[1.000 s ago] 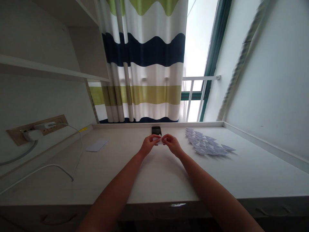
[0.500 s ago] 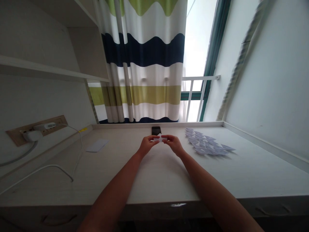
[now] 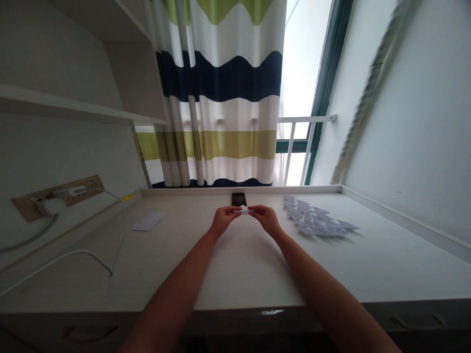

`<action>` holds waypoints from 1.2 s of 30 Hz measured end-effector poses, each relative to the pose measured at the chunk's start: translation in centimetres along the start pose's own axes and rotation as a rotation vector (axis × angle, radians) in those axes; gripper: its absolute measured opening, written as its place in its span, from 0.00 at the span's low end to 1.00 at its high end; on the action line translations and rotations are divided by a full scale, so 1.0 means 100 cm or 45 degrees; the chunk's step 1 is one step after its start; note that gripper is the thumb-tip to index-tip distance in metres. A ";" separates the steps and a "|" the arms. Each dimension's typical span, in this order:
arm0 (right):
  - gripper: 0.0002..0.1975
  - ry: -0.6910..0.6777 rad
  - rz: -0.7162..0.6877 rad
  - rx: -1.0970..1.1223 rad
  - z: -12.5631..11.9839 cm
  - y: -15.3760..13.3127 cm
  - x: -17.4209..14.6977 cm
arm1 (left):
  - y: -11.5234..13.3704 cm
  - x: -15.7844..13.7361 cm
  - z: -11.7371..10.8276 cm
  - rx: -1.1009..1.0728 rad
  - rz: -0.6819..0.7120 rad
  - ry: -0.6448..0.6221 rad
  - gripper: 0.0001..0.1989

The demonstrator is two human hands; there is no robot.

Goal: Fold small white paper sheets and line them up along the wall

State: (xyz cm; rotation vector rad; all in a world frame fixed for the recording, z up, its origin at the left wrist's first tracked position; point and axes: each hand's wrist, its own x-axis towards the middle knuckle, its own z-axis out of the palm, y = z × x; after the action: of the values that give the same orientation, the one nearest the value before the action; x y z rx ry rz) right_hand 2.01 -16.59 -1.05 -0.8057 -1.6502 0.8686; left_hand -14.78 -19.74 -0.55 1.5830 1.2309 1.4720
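Note:
A small piece of folded white paper (image 3: 244, 211) is held up between my two hands above the desk, with a pointed peak at its top middle. My left hand (image 3: 222, 218) pinches its left end between thumb and fingers. The right end is pinched the same way by my right hand (image 3: 266, 217). Just behind the paper a dark phone (image 3: 239, 199) lies on the desk, its near part covered. To the right of my right hand lies a spread of several folded white paper triangles (image 3: 312, 215), overlapping in rows.
Flat white paper (image 3: 149, 221) lies on the desk (image 3: 243, 274) at the left. A white cable (image 3: 88, 252) runs over the desk's left side from plugs in a wall socket (image 3: 59, 196). A raised ledge (image 3: 198, 191) borders the back, below a striped curtain (image 3: 228, 113).
The lower edge of the folded paper now looks straighter and flatter between my fingers. Both hands stay in nearly the same place; nothing else on the desk has moved.

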 end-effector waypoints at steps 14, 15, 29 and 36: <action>0.09 0.088 -0.130 -0.116 0.001 -0.003 -0.002 | -0.005 0.003 0.000 -0.014 0.149 0.027 0.10; 0.09 0.080 -0.134 -0.116 0.000 -0.002 -0.002 | -0.004 0.003 0.000 0.005 0.156 0.020 0.10; 0.10 -0.105 -0.038 -0.022 0.004 -0.005 -0.003 | -0.006 -0.002 0.003 0.262 0.299 -0.039 0.12; 0.08 -0.074 -0.137 -0.093 0.007 0.003 -0.001 | -0.004 -0.002 0.005 0.205 0.222 -0.078 0.11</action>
State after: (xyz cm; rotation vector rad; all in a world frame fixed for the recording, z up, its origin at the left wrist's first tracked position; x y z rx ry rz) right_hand 1.37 -16.62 -1.51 -0.7401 -1.7685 0.7666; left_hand -14.31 -19.71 -1.07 1.8697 1.2281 1.4483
